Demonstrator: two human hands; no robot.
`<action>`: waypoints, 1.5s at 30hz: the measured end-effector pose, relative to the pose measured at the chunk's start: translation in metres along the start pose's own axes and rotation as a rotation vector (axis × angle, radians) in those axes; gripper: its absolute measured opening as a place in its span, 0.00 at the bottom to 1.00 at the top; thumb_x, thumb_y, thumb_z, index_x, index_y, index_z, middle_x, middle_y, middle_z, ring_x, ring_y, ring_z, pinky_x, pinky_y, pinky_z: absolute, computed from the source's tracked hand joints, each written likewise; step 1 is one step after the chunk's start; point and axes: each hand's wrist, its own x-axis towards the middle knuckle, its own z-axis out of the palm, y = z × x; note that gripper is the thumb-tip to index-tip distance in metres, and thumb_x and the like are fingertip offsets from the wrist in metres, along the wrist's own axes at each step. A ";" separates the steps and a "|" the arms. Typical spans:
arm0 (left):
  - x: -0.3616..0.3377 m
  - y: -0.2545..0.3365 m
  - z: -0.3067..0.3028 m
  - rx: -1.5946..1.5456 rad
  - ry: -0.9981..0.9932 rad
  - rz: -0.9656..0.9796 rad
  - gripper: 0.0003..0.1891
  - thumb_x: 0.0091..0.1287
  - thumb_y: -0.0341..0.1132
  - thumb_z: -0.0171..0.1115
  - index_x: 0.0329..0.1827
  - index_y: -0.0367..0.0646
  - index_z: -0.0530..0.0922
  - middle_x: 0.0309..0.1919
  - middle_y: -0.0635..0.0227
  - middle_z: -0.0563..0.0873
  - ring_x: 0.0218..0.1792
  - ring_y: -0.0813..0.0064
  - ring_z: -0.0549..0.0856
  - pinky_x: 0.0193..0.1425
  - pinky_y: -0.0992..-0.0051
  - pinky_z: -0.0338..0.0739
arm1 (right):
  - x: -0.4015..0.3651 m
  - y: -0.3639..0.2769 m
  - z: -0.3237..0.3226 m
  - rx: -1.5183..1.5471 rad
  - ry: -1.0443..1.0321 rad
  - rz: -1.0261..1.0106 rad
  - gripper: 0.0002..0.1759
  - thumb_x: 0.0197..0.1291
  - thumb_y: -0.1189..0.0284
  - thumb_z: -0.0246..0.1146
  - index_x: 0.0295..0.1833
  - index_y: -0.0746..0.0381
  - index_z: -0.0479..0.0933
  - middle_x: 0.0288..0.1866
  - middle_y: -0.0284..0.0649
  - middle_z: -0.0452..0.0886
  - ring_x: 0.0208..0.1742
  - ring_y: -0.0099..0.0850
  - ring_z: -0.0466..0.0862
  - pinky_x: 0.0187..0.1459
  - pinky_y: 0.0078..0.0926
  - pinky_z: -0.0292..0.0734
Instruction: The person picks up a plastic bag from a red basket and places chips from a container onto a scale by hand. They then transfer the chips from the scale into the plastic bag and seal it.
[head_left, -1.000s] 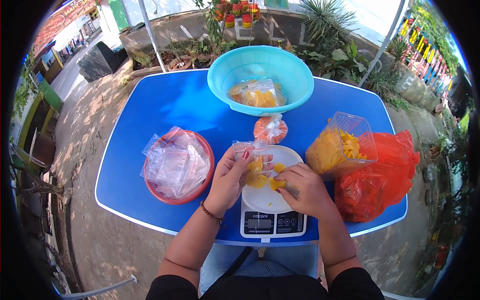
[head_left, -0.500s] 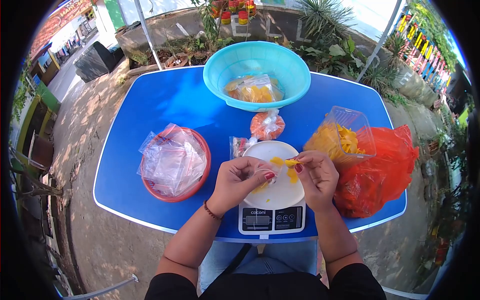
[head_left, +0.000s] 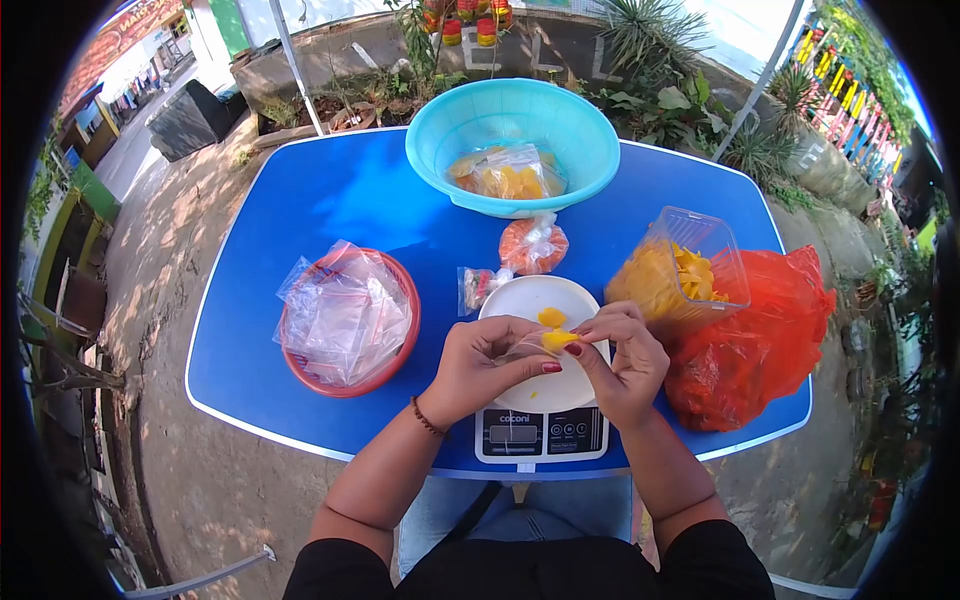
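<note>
My left hand (head_left: 478, 368) is closed on a small clear plastic bag (head_left: 521, 348) over the white plate (head_left: 512, 296). Between the fingertips of my right hand (head_left: 630, 368) is a yellow chip (head_left: 560, 341), right at the bag's mouth. Another yellow piece (head_left: 550, 317) lies on the plate just beyond, and a small crumb sits nearer me. Under the plate is a digital kitchen scale (head_left: 546, 436); my hands hide the plate's middle.
Left stands a red basket (head_left: 412, 330) of clear bags. A turquoise basin (head_left: 440, 130) with filled bags is at the back, with a bag of orange bits (head_left: 530, 248) before it. Right are a clear container (head_left: 715, 225) of yellow chips and a red plastic bag (head_left: 755, 345).
My right hand has brought the yellow chip left and down to the bag. The left hand has turned the bag's mouth toward it. Fewer pieces show on the plate.
</note>
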 end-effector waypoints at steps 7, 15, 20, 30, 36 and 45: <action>0.003 -0.002 -0.003 -0.135 0.094 0.059 0.12 0.69 0.27 0.67 0.52 0.34 0.80 0.48 0.58 0.88 0.49 0.70 0.88 0.52 0.73 0.85 | 0.011 -0.013 0.002 -0.113 -0.078 0.131 0.12 0.58 0.78 0.67 0.49 0.63 0.84 0.48 0.44 0.81 0.46 0.38 0.80 0.49 0.30 0.75; 0.008 -0.001 -0.018 -0.620 0.156 0.026 0.17 0.78 0.36 0.50 0.62 0.34 0.74 0.54 0.46 0.84 0.54 0.58 0.87 0.57 0.61 0.84 | 0.006 -0.003 0.009 -0.682 -0.340 0.087 0.14 0.56 0.80 0.65 0.49 0.62 0.84 0.42 0.40 0.79 0.45 0.40 0.76 0.48 0.37 0.76; 0.010 0.002 -0.013 -0.596 0.145 -0.024 0.17 0.77 0.33 0.51 0.62 0.31 0.73 0.54 0.45 0.84 0.55 0.57 0.87 0.58 0.62 0.84 | 0.002 0.007 0.007 -0.647 -0.324 0.055 0.14 0.55 0.83 0.64 0.48 0.63 0.84 0.40 0.40 0.79 0.44 0.41 0.77 0.47 0.36 0.77; 0.000 0.007 -0.002 -0.084 0.067 -0.004 0.16 0.63 0.23 0.72 0.53 0.29 0.81 0.42 0.55 0.90 0.46 0.72 0.90 0.51 0.77 0.86 | -0.002 -0.002 0.009 0.158 0.147 0.147 0.06 0.65 0.83 0.65 0.46 0.70 0.79 0.42 0.41 0.83 0.42 0.24 0.80 0.44 0.23 0.76; -0.001 0.007 0.001 -0.010 0.060 0.027 0.17 0.58 0.21 0.75 0.50 0.30 0.82 0.42 0.56 0.90 0.43 0.74 0.90 0.49 0.78 0.86 | -0.002 -0.002 0.004 0.331 0.024 0.143 0.06 0.65 0.82 0.65 0.46 0.69 0.77 0.42 0.42 0.82 0.43 0.24 0.80 0.47 0.19 0.74; -0.001 0.004 -0.001 -0.047 0.035 0.027 0.18 0.58 0.21 0.75 0.51 0.30 0.82 0.43 0.56 0.90 0.45 0.74 0.89 0.51 0.77 0.85 | -0.001 0.001 0.000 0.270 -0.082 0.173 0.04 0.64 0.80 0.66 0.44 0.66 0.79 0.43 0.38 0.82 0.42 0.24 0.77 0.41 0.20 0.70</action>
